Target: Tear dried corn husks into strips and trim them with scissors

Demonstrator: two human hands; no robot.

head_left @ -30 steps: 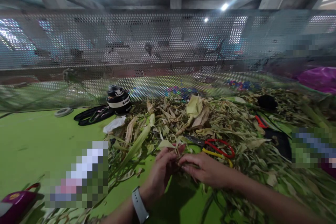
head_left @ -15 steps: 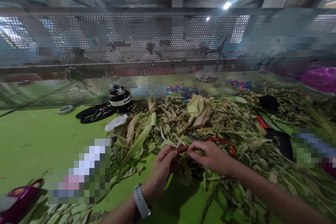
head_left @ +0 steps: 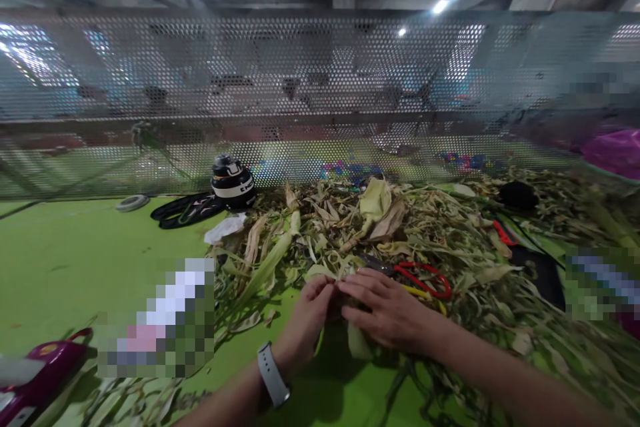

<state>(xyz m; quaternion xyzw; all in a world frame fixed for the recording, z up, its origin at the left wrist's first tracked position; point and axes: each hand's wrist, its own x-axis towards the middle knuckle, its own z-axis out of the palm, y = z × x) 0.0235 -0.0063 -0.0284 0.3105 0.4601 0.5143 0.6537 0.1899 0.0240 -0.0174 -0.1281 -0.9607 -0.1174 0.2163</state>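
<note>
My left hand [head_left: 314, 310], with a pale watch band [head_left: 273, 373] on its wrist, pinches its thumb and fingers together in front of me. Against its fingertips rest those of my right hand [head_left: 383, 307], closed and curled over the same small work. A pale green corn husk piece [head_left: 359, 341] hangs down beneath the right fingers; what lies right between the fingertips is mostly hidden. Just behind the right hand lie red-handled scissors [head_left: 425, 278] with dark blades. A heap of dry corn husks [head_left: 330, 213] spreads behind and to the right of both hands.
On the green table [head_left: 75, 247] stand a black bottle [head_left: 233, 183], a black flat pouch [head_left: 183, 210], a roll of tape [head_left: 133, 203] and a white crumpled sheet [head_left: 225, 228]. A purple tool [head_left: 47, 373] lies front left. A perforated metal screen [head_left: 300, 80] rises behind.
My right hand has moved left and turned over, its fingers now covering the reddish-brown piece that showed between the hands. More of the scissors shows. The view has shifted slightly.
</note>
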